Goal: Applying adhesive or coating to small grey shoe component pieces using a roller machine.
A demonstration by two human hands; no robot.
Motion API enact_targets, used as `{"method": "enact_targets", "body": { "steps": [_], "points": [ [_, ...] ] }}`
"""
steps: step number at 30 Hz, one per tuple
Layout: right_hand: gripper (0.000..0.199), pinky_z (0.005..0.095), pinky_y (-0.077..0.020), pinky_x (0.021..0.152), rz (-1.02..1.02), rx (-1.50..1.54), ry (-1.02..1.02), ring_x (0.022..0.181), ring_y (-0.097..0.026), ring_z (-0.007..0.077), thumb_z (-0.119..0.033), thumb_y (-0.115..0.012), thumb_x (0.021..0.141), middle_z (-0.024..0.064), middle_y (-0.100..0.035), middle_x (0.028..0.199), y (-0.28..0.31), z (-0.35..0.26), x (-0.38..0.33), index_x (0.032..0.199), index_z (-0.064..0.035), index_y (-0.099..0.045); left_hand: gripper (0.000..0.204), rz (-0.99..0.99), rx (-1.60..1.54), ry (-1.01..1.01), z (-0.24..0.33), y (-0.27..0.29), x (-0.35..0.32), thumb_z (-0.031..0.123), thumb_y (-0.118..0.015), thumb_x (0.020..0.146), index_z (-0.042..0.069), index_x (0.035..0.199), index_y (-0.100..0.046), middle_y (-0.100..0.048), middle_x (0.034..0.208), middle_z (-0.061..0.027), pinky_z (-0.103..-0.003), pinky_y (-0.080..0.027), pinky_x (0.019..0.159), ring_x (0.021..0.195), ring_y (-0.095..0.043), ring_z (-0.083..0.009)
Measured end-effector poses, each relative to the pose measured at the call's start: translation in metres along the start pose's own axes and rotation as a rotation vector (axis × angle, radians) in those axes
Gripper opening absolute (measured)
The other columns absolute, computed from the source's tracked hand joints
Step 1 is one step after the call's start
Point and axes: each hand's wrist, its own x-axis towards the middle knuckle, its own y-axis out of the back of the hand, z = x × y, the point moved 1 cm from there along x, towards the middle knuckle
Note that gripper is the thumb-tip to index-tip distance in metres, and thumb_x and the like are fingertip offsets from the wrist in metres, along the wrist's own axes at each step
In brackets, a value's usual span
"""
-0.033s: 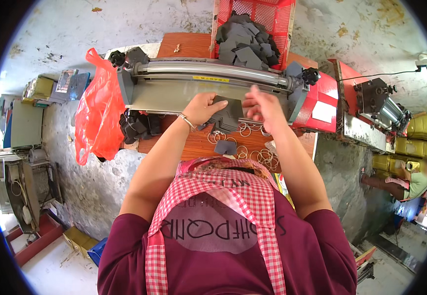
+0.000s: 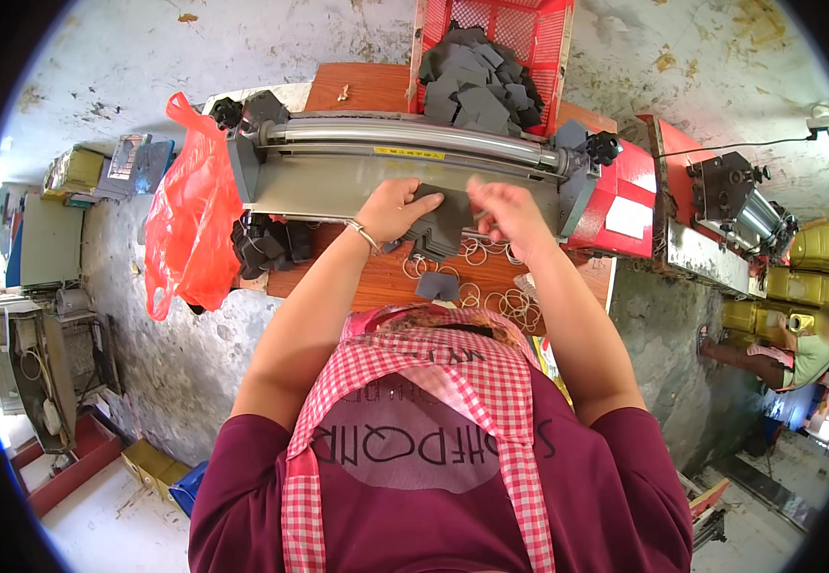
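Note:
My left hand [image 2: 392, 212] is closed on a stack of dark grey flat pieces [image 2: 445, 229], its thumb lying across the top one. The pieces are slightly fanned, so their edges show in steps. Just right of the stack is my right hand [image 2: 512, 218], its fingers bent and loosely apart around nothing visible. Its fingertips lie close to the stack's right edge; whether they touch it I cannot tell. Below the stack a single dark grey piece [image 2: 438, 286] lies on the wooden table [image 2: 338, 282]. Pale rubber bands [image 2: 512, 307] are scattered beside it.
A roller machine [image 2: 414, 138] spans the table beyond my hands. Behind it stands a red crate [image 2: 556, 57] heaped with grey pieces [image 2: 479, 81]. A red plastic bag [image 2: 195, 220] hangs at the left, near bundled dark pieces [image 2: 266, 246]. Far right, a person [image 2: 806, 349] sits by yellow tins [image 2: 820, 286].
My right hand has shifted a little left toward the stack, and its fingers have curled in from a wider spread. The left hand and the stack stay in place.

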Motion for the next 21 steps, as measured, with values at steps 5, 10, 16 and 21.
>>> {"method": "enact_targets", "body": {
  "steps": [5, 10, 16, 21],
  "points": [
    [0.021, 0.0195, -0.0345, 0.040, 0.029, 0.053, -0.028, 0.047, -0.048, 0.0068, -0.018, -0.066, 0.086, 0.0068, -0.060, 0.067, 0.017, 0.007, 0.022, 0.084, 0.0018, -0.063, 0.026, -0.077, 0.137, 0.026, 0.012, 0.000, -0.005, 0.013, -0.062, 0.088, -0.005, 0.107, -0.058, -0.066, 0.083, -0.0056, -0.022, -0.048, 0.063, 0.072, -0.059, -0.0065],
    [0.026, 0.0205, -0.0361, 0.040, -0.010, 0.010, -0.084, 0.049, -0.049, 0.0079, -0.023, -0.068, 0.084, 0.0083, -0.063, 0.074, 0.000, -0.006, 0.002, 0.091, 0.0019, -0.061, 0.026, -0.008, -0.080, 0.044, 0.002, -0.001, -0.002, 0.013, -0.063, 0.087, -0.005, 0.105, -0.059, -0.066, 0.081, -0.0062, -0.021, -0.049, 0.061, 0.070, -0.060, -0.0065],
    [0.025, 0.0207, -0.0357, 0.040, -0.001, -0.012, -0.042, 0.050, -0.048, 0.0079, -0.023, -0.069, 0.083, 0.0081, -0.062, 0.073, 0.019, 0.012, 0.027, 0.087, 0.0006, -0.060, 0.027, -0.038, 0.010, 0.089, 0.010, -0.003, -0.004, 0.012, -0.062, 0.088, -0.006, 0.107, -0.057, -0.067, 0.085, -0.0081, -0.021, -0.049, 0.062, 0.070, -0.061, -0.0074],
    [0.029, 0.0210, -0.0342, 0.037, 0.029, -0.016, -0.048, 0.047, -0.047, 0.0079, -0.028, -0.068, 0.085, 0.0099, -0.061, 0.072, -0.004, -0.006, -0.003, 0.081, -0.0006, -0.060, 0.029, -0.037, -0.056, 0.049, 0.007, -0.001, -0.004, 0.018, -0.063, 0.089, -0.006, 0.104, -0.058, -0.066, 0.081, -0.0070, -0.021, -0.048, 0.058, 0.068, -0.060, -0.0066]
  ]
}}
